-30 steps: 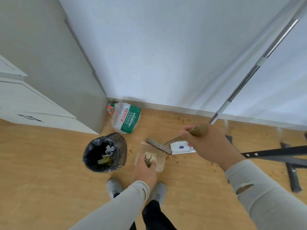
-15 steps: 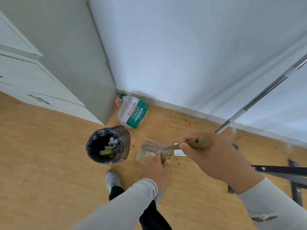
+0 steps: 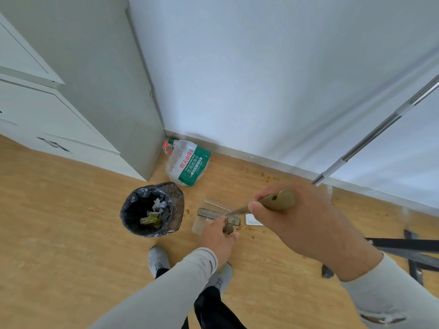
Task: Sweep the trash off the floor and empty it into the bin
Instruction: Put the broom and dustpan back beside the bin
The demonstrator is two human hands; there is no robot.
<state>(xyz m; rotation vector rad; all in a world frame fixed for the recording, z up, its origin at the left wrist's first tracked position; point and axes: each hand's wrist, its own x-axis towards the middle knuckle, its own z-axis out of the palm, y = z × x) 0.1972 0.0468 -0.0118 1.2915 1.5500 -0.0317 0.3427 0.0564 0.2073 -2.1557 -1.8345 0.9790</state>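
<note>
R hand (image 3: pixel 306 224) up close to cam, fist wrapped round the brush handle (image 3: pixel 276 201), brush head (image 3: pixel 215 213) down at the clear dustpan (image 3: pixel 202 225) on the floor. L hand (image 3: pixel 217 237) grips the dustpan's handle. Crumbs (image 3: pixel 267 178) scattered w/ a white wrapper (image 3: pixel 253 220) just right of the pan; lined bin (image 3: pixel 150 210) sits just left.

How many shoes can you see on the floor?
2. One grey shoe sits just below the bin; the other shoe peeks out to its right, partly hidden behind the left sleeve.
</note>
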